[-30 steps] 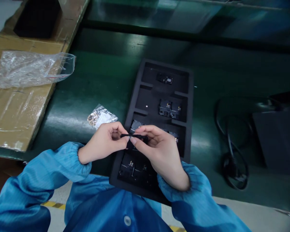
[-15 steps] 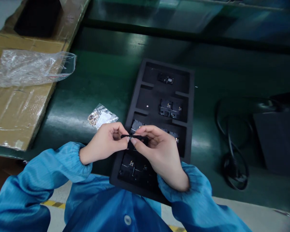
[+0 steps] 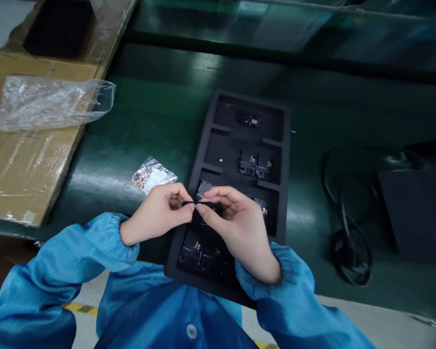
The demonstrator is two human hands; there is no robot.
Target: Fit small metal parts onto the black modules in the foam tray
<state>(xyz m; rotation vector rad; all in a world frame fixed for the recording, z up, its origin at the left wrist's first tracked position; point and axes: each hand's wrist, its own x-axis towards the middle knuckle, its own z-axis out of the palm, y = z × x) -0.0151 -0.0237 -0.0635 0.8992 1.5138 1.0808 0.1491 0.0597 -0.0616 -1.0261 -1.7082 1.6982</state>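
Between both hands is a small flat black part (image 3: 213,207), held edge-on above the black foam tray (image 3: 210,127). My left hand (image 3: 160,211) pinches its left end with thumb and forefinger. My right hand (image 3: 241,223) grips it from the other side, the two thumb tips almost meeting in the middle. Whatever lies right under the fingertips is too small to make out. In the tray's compartments lie several black electronic modules (image 3: 255,164) with small gold contacts. A single dark module (image 3: 248,119) sits in the far compartment, and a tiny pale ring (image 3: 221,160) lies nearer.
Left of the tray lies a small clear bag of tiny metal parts (image 3: 154,175). A cardboard sheet (image 3: 29,179) with a crumpled plastic bag (image 3: 54,103) and a black block (image 3: 60,26) covers the bench's left side. A coiled black cable (image 3: 350,247) and dark box (image 3: 414,213) are right.
Both hands keep their hold on the black part, with only a very slight shift of the right hand. The view has moved a little; nothing else differs.
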